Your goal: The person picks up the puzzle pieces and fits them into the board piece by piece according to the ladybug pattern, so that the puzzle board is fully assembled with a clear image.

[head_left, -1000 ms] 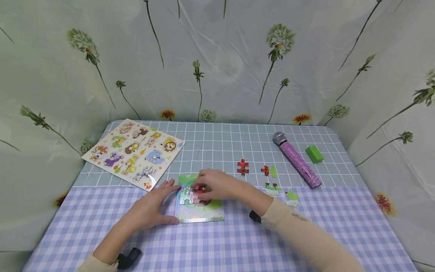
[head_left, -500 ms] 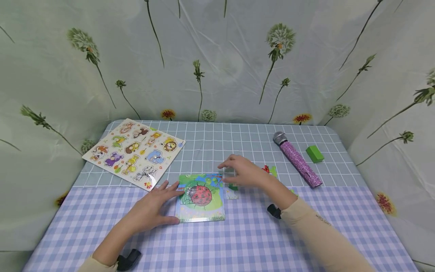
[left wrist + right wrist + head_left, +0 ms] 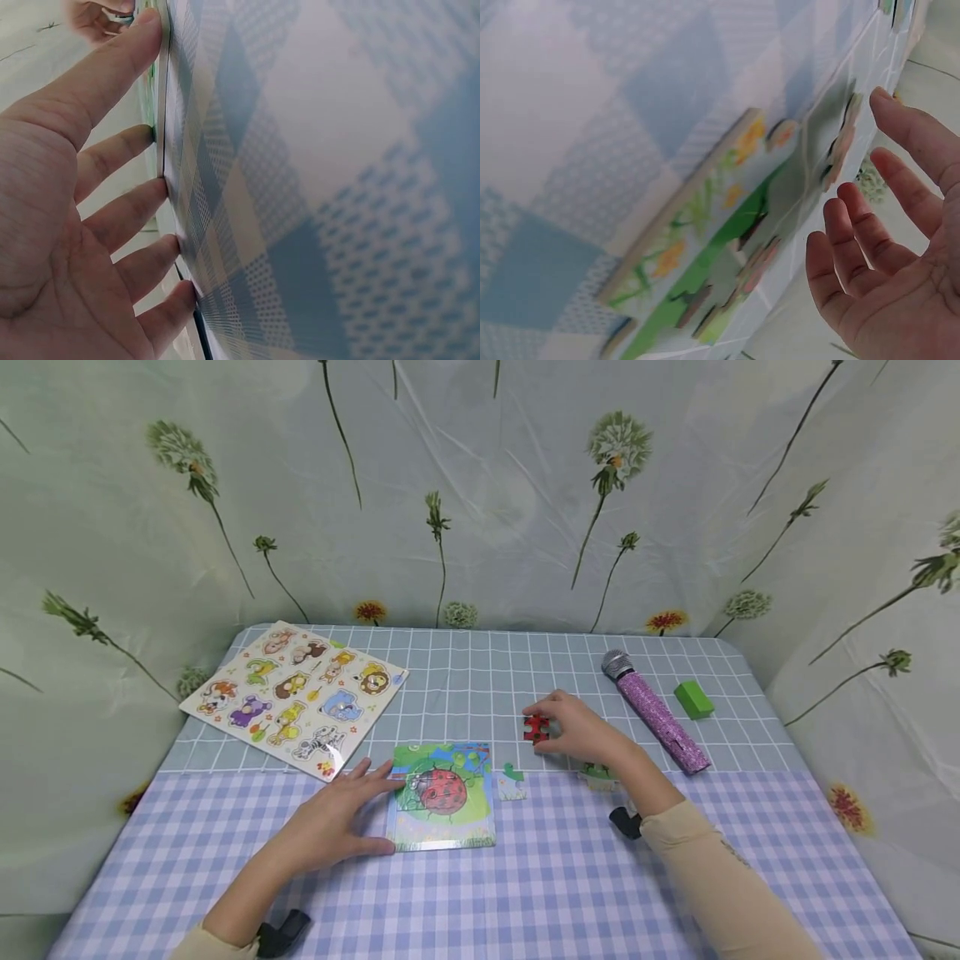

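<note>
A square ladybug puzzle board [image 3: 450, 827] lies on the checked cloth. My left hand [image 3: 341, 818] rests at its left edge with spread fingers, the tips right at the rim in the left wrist view. My right hand [image 3: 585, 732] is at a loose red puzzle piece [image 3: 536, 727] with black spots, thumb and forefinger on either side of it. In the right wrist view its fingers [image 3: 851, 225] are loosely bent and apart, and nothing is gripped. Another loose piece, white and green [image 3: 513, 785], lies just right of the board.
Green-and-white pieces [image 3: 600, 778] lie partly hidden under the right forearm. A pink glitter microphone [image 3: 660, 718] and a green block [image 3: 694, 700] lie at the right. An animal peg puzzle [image 3: 300, 693] sits at the back left. A flowered curtain [image 3: 510, 510] stands behind the table.
My right hand has left the ladybug board, where its fingers were over a piece, and moved right to the red piece. The left hand has stayed at the board's edge.
</note>
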Demonstrator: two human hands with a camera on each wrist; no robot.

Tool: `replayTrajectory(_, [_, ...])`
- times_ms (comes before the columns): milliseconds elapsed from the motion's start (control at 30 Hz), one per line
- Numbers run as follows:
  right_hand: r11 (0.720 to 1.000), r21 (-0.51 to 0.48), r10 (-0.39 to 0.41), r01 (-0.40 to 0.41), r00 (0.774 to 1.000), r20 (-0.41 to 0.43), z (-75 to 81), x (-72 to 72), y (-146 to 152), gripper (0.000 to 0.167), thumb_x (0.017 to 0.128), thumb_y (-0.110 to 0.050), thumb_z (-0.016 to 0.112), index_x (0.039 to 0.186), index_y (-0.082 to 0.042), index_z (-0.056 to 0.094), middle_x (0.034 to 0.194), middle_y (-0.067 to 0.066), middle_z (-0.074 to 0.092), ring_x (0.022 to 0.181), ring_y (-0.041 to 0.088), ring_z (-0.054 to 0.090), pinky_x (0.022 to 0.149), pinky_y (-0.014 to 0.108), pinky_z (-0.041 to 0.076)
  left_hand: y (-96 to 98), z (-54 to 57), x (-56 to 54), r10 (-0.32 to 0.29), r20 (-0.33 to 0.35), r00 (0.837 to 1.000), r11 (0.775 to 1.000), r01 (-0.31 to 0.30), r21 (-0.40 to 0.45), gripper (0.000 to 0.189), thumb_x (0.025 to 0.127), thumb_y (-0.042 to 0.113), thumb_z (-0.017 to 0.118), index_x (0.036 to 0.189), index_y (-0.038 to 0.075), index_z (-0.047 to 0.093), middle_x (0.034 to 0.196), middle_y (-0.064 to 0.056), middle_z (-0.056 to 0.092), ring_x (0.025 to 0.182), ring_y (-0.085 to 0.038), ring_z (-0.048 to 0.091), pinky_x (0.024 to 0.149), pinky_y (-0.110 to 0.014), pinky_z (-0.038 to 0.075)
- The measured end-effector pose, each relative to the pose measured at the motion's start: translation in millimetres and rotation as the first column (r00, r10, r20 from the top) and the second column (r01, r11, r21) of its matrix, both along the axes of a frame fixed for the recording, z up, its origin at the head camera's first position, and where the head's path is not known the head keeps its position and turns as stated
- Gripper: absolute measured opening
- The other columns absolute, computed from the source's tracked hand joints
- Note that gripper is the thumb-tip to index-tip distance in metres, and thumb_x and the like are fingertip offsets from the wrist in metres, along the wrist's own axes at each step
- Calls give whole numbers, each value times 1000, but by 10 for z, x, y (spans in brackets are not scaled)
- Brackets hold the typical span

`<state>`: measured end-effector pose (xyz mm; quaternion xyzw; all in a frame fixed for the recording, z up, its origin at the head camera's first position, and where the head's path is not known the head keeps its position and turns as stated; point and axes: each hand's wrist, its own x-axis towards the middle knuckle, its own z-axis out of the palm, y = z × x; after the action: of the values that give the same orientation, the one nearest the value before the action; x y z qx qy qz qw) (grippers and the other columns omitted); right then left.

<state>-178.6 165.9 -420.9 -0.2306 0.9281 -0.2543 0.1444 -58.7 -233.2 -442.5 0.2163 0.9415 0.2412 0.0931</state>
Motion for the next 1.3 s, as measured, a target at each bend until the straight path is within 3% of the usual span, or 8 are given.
replayTrajectory(333, [1000, -13, -17, 17, 1000, -8, -59, -35, 60, 55, 91, -13, 85, 143, -6, 67, 139, 24, 62, 123, 37, 63, 104, 55, 56, 2, 40, 0, -5, 11, 1000, 1000, 4, 13, 85, 75, 55, 92, 150, 27, 63, 170, -8, 45, 157, -53, 35, 119, -80, 36])
replayTrajectory(600, [999, -26, -34, 34, 999, 17, -65, -63, 65, 54, 92, -13, 85, 142, -5, 68, 136, 23, 63, 124, 39, 64, 107, 56, 56, 0, 31, -3, 2, 10, 1000, 1000, -2, 18, 84, 75, 54, 93, 149, 27, 64, 170, -8, 46, 158, -53, 34, 119, -80, 35])
replayTrajectory(1300, [1000, 1, -13, 14, 999, -34, -81, -74, 66, 48, 95, -18, 83, 139, -3, 71, 130, 18, 69, 113, 32, 67, 99, 52, 57, -1, 0, 11, 17, 31, 999, 999, -19, 43, 85, 74, 52, 94, 150, 28, 63, 171, -7, 44, 159, -52, 31, 121, -80, 32])
